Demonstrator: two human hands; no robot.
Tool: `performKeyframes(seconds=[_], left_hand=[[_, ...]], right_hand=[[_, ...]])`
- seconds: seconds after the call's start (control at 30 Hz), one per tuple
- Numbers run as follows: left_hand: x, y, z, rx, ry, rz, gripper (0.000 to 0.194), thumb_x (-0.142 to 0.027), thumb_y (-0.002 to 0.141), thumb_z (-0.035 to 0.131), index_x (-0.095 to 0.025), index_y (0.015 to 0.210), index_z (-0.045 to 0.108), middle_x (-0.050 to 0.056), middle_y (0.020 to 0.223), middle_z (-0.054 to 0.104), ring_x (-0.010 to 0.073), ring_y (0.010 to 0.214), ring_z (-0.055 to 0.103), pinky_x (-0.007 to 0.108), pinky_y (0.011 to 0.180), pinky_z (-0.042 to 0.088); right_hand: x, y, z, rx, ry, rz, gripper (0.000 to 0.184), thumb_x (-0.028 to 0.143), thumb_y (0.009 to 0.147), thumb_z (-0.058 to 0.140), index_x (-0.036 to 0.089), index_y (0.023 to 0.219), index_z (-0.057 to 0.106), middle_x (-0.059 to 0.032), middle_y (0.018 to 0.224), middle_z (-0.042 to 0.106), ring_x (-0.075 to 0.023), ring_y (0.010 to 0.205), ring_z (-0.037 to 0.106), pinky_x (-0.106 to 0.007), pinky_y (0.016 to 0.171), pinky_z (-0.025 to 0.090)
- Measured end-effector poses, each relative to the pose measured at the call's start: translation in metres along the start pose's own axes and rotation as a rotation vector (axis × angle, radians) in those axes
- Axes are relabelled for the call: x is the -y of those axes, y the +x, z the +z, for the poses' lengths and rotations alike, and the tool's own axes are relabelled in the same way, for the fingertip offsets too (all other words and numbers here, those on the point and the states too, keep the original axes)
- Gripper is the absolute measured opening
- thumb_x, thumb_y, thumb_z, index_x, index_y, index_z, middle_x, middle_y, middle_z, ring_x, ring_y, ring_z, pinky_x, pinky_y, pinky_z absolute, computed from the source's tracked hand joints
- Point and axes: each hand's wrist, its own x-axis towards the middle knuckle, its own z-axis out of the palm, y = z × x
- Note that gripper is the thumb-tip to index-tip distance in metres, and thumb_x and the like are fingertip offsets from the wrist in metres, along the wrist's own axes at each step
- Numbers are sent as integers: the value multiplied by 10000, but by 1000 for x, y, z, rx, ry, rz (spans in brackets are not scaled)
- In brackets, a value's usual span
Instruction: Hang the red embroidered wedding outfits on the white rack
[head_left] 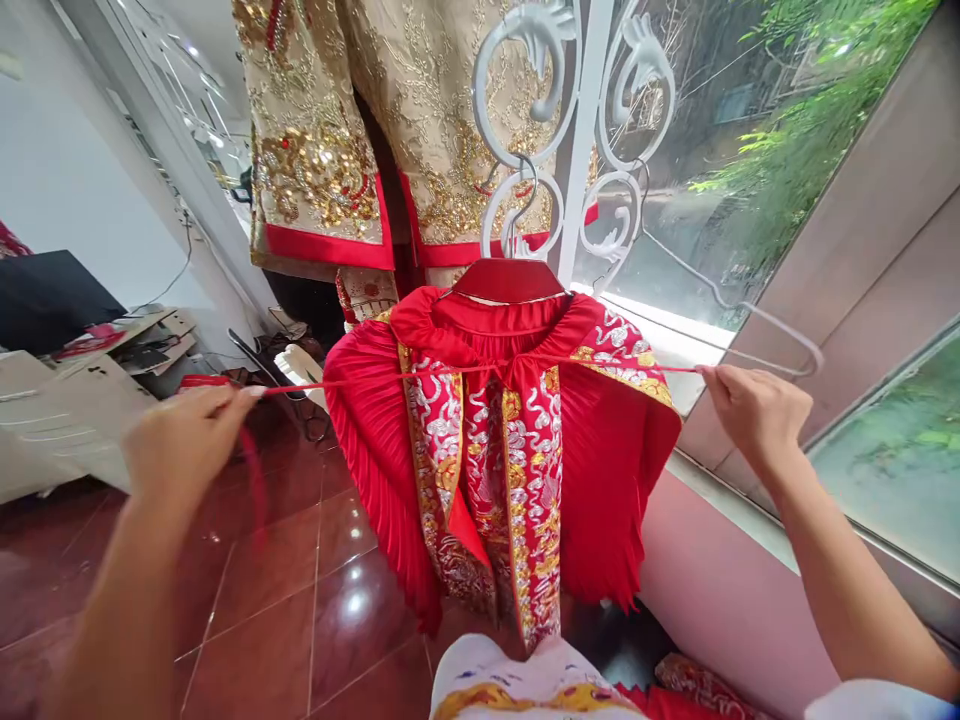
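A red pleated skirt [375, 440] with silver and gold embroidered panels hangs from a red hanger [508, 280] hooked on a white scrolled window grille [581, 130]. A thin red tie string [375, 378] stretches taut across the skirt's waist. My left hand [184, 440] pinches the string's left end, with a loose red length dangling below it. My right hand [754, 410] pinches the right end, close to an empty white wire hanger [780, 335].
A gold and red embroidered jacket [337, 130] hangs above the skirt. White cardboard boxes [67, 400] and a dark monitor stand at the left on the glossy red tile floor [300, 600]. A window with greenery outside fills the right. More embroidered cloth [525, 690] lies at the bottom.
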Motion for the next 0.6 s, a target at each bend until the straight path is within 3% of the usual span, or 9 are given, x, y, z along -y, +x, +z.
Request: performKeyframes(seconds=[0.07, 0.13, 0.17, 0.2, 0.27, 0.33, 0.4, 0.5, 0.6], left_hand=[[-28, -3, 22, -18, -53, -117, 379, -448, 846, 487, -135, 707, 647, 26, 784, 625, 139, 781, 552, 313, 738, 419], [-77, -12, 25, -298, -79, -231, 208, -353, 788, 575, -205, 917, 644, 100, 1145, 584, 264, 1054, 504, 417, 857, 383], [-108, -18, 22, -432, -109, -196, 256, -311, 785, 571, -198, 1010, 613, 136, 1216, 540, 287, 1116, 472, 437, 896, 357], [-140, -24, 19, -482, -188, -94, 243, -283, 783, 570, -189, 1006, 593, 134, 1118, 574, 266, 1062, 508, 418, 897, 355], [-200, -34, 15, -283, -353, 139, 199, -299, 793, 577, -194, 962, 580, 82, 928, 633, 219, 892, 557, 357, 824, 370], [-241, -39, 20, -112, -354, 169, 236, -329, 826, 550, -176, 1002, 588, 83, 961, 651, 222, 873, 556, 351, 799, 355], [-257, -40, 30, -9, -295, 149, 233, -326, 857, 514, -163, 999, 601, 78, 950, 660, 227, 852, 551, 363, 801, 334], [-248, -39, 43, 50, -209, 186, 200, -307, 884, 487, -169, 943, 620, 65, 902, 654, 223, 805, 547, 368, 790, 314], [-236, -38, 46, 56, -166, 236, 197, -307, 894, 483, -176, 903, 630, 67, 871, 638, 212, 754, 545, 349, 733, 300]], right_hand=[[29, -2, -8, -80, -87, 34, 296, 308, 893, 492, 180, 651, 604, -24, 607, 605, -140, 604, 487, -270, 551, 266], [65, 2, -18, -155, -44, -16, 156, 232, 865, 507, 180, 880, 653, -38, 830, 685, -184, 776, 559, -306, 698, 352], [84, 6, -23, -166, 38, -72, 183, 208, 859, 505, 183, 977, 642, -43, 926, 689, -193, 845, 567, -321, 769, 372], [102, 12, -28, -171, 135, -118, 220, 197, 860, 499, 182, 1038, 626, -50, 983, 682, -193, 876, 568, -327, 808, 386], [131, 25, -36, -167, 268, -128, 285, 196, 873, 482, 186, 1136, 590, -70, 1059, 657, -200, 916, 564, -339, 830, 416], [145, 35, -42, -177, 294, -21, 320, 211, 875, 484, 184, 1183, 570, -104, 1142, 613, -227, 975, 549, -371, 833, 431], [143, 37, -48, -184, 294, 137, 276, 241, 868, 496, 165, 1110, 604, -131, 1144, 598, -249, 974, 546, -387, 806, 441], [127, 27, -64, -103, 378, 286, 217, 254, 869, 469, 157, 984, 626, -111, 1002, 632, -234, 876, 574, -365, 740, 459], [124, 14, -92, -70, 313, 308, 503, 282, 831, 540, 99, 1291, 456, -203, 1254, 516, -344, 1106, 499, -475, 860, 426]])
